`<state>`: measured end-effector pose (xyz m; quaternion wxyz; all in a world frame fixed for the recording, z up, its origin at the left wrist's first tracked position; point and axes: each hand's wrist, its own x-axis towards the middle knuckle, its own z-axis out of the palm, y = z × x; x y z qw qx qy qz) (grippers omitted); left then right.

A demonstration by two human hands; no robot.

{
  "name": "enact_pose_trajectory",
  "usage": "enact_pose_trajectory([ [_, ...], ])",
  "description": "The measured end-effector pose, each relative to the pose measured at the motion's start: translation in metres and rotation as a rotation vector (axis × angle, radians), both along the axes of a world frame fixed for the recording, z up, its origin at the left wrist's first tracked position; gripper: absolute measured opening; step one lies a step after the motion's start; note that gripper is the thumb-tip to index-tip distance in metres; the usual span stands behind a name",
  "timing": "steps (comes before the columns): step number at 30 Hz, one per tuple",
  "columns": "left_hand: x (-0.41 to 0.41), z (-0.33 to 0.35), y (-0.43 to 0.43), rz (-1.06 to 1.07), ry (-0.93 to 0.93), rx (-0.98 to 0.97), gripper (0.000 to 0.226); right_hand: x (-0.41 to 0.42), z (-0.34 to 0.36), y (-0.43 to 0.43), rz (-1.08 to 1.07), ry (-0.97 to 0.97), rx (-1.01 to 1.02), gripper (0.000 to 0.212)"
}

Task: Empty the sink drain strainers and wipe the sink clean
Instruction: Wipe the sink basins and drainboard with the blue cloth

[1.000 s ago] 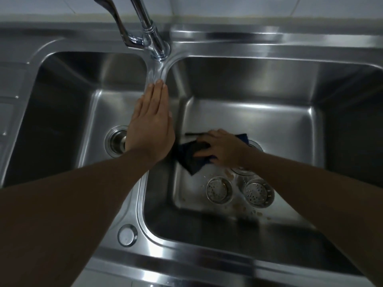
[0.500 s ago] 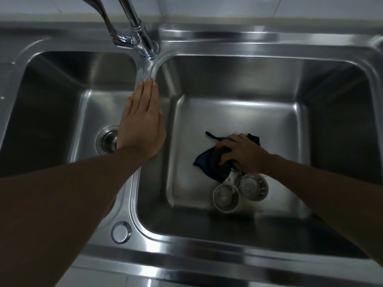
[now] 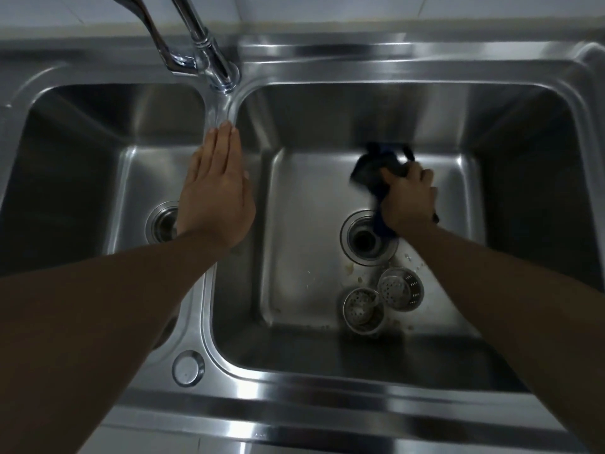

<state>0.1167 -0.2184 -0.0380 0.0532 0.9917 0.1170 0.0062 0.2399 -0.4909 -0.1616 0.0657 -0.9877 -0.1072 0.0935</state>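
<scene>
A double stainless steel sink (image 3: pixel 327 381) fills the view. My right hand (image 3: pixel 409 199) grips a dark blue cloth (image 3: pixel 370 170) pressed on the floor of the right basin, near its back wall. The right drain hole (image 3: pixel 363 239) lies uncovered just in front of that hand. Two metal strainer baskets (image 3: pixel 363 309) (image 3: pixel 401 288) lie loose on the basin floor near its front, with brownish crumbs and stains around them. My left hand (image 3: pixel 217 191) rests flat, fingers together, on the divider (image 3: pixel 222 109) between the basins, holding nothing.
The chrome tap (image 3: pixel 209 57) rises from the back rim above the divider. The left basin has its own drain (image 3: pixel 162 226), partly hidden by my left wrist. A round cap (image 3: pixel 188 368) sits on the front rim left of the right basin.
My right hand has swept the cloth from the basin's left-middle across and back toward the rear wall, uncovering the drain hole. My left hand has stayed on the divider.
</scene>
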Motion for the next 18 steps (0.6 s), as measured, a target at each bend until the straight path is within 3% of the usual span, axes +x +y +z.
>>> enact_pose_trajectory([
  [8,0.001,0.002,-0.002,0.001,0.02,0.022,0.062,-0.011,-0.014,-0.1,-0.207,-0.039,-0.134,0.062],
  [14,0.001,0.004,-0.004,-0.001,0.038,0.029,0.062,-0.035,-0.015,-0.11,0.132,-0.074,-0.029,0.058],
  [18,0.001,0.004,-0.005,0.004,0.042,0.032,0.062,-0.03,-0.012,-0.089,-0.089,-0.001,-0.029,0.061],
])
